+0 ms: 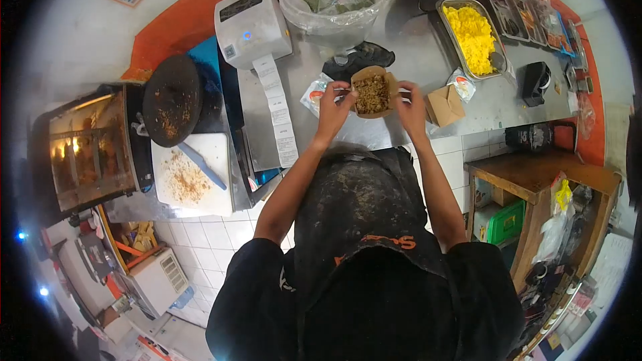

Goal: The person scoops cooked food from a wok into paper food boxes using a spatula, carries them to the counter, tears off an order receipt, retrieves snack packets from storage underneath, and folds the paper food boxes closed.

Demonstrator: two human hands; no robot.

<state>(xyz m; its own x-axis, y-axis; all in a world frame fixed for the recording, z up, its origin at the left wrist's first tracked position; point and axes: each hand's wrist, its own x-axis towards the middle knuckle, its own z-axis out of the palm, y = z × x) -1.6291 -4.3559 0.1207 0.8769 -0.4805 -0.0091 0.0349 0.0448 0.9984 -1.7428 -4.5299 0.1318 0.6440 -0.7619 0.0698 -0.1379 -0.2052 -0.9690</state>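
Between my hands is an open cardboard food box (373,72), its flaps up, filled with crumbly brown food (372,95). My left hand (336,101) grips the box's left side, fingers closed at its edge. On the opposite side my right hand (408,101) pinches the right flap. Just right of that hand stands a closed cardboard box (445,105), with a white printed packet (463,85) behind it. Another white packet (313,95) lies left of my left hand. A black plastic bag (361,59) is crumpled behind the open box.
A label printer (249,23) trails a long paper strip (277,110). Behind are a clear bucket (334,23) with bagged greens and a metal tray (500,60) of yellow food. A knife (202,166) rests on a white cutting board (217,194) at left.
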